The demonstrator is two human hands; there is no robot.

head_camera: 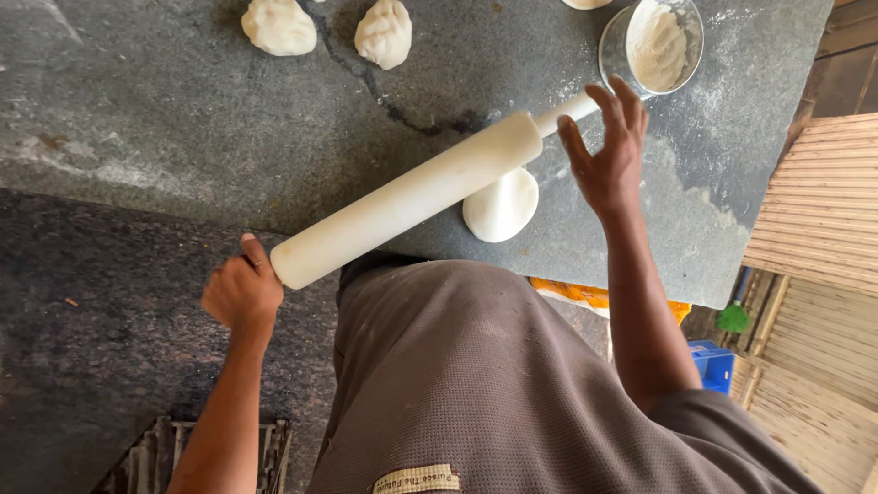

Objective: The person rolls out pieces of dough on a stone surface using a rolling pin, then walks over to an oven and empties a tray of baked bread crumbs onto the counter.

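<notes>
A grey stone slab (pixel 183 119) fills the upper part of the head view. Its near edge runs from about 9 o'clock across to 4 o'clock, where the corner drops off toward a wooden slatted panel (pixel 823 201) at 3 o'clock. The broad bare stretch of stone lies toward 10 and 11 o'clock; the right side is tighter, dusted with flour and hemmed by the slab's right edge.

A long white rolling pin (pixel 412 197) lies slantwise, its low end at 8 o'clock over the slab's near edge, its thin handle end up at 1 o'clock. Under its middle sits a flattened disc of dough (pixel 501 209), close to the near edge, just right of the view's centre.

The left hand (pixel 242 293) is off the slab at 8 o'clock, fingers curled round the pin's lower handle, thumb up against the pin's end, forearm running down to 7 o'clock. The right hand (pixel 608 151) is at 1 o'clock, fingers spread and lifted, palm beside the upper handle; whether it touches the handle cannot be told. Its forearm drops straight toward 5 o'clock.

A glass bowl of flour (pixel 651 44) stands just beyond the right fingertips at 1 o'clock. Two dough balls (pixel 279 26) (pixel 384 33) rest at 11 and 12 o'clock, well apart from the pin.
</notes>
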